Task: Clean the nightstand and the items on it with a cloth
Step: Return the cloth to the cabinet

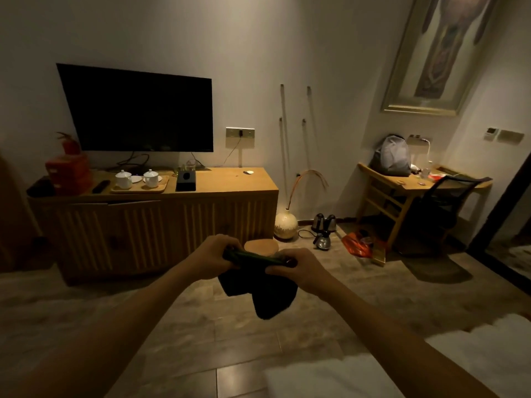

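Dark cloth (258,285) hanging between left hand (214,255) and right hand (298,268) fingers.

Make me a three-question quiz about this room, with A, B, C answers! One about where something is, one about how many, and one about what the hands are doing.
1. Where are the white teacups?
A. on the floor
B. on a wooden tray on the cabinet
C. on the desk

2. How many white lidded teacups are there?
A. two
B. four
C. five

3. What are the hands doing?
A. hanging empty
B. touching the TV
C. both gripping a dark cloth

Answers:
1 B: they stand on the tray under the TV.
2 A: two show.
3 C: the left hand and right hand hold its top edge.
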A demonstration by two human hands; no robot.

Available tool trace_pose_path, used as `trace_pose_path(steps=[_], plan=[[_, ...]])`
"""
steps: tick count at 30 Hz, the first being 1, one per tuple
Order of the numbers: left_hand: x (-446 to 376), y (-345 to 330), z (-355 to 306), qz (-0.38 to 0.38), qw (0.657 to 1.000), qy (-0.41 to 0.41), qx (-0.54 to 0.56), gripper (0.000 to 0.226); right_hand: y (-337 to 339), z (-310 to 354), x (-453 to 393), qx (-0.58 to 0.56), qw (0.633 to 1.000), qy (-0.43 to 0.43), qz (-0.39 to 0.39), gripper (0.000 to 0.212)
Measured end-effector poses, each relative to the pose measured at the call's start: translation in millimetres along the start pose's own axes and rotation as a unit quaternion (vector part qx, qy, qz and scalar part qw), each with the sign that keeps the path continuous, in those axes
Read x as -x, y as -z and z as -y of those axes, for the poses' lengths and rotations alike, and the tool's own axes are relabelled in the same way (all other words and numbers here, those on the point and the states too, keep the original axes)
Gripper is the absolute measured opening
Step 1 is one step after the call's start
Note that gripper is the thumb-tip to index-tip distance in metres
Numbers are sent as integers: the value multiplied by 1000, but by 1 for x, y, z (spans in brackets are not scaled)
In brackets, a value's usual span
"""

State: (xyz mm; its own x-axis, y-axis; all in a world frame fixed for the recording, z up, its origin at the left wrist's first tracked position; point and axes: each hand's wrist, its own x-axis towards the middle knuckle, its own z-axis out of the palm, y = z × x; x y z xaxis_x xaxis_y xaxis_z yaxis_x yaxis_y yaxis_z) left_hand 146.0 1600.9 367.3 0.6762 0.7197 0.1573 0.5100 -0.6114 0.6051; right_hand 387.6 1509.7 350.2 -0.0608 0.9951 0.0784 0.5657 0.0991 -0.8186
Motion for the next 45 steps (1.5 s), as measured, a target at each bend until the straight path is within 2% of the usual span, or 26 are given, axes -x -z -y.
trace_pose_path(steps=[6,12,16,18,21,25,29,34,38,42,45], plan=[[-124,70,109,20,1000,1,8,17,8,-9,-173,-6,999,2,47,31],[-251,115,198,32,999,2,-27,19,26,-31,-325,11,997,-32,67,30],[-332,132,262,47,999,3,-21,18,38,-58,-420,7,996,-39,74,18],[-375,137,299,43,999,20,15,14,42,-79,-470,-19,997,-45,67,14],[-448,146,355,27,991,69,108,14,48,-116,-552,-113,991,-59,33,19],[-537,159,408,-39,948,138,285,20,48,-151,-654,-229,968,-90,-44,21],[-619,158,450,-96,914,184,349,14,41,-178,-746,-264,949,-129,-116,20],[-718,145,517,-138,934,186,271,21,18,-230,-838,-272,935,-158,-165,16],[-795,119,582,-146,953,179,193,23,-21,-285,-901,-286,910,-204,-223,15],[-861,97,663,-63,988,130,46,40,-53,-336,-955,-284,884,-254,-269,9],[-897,84,718,13,993,114,-37,44,-74,-368,-988,-293,864,-310,-268,8]])
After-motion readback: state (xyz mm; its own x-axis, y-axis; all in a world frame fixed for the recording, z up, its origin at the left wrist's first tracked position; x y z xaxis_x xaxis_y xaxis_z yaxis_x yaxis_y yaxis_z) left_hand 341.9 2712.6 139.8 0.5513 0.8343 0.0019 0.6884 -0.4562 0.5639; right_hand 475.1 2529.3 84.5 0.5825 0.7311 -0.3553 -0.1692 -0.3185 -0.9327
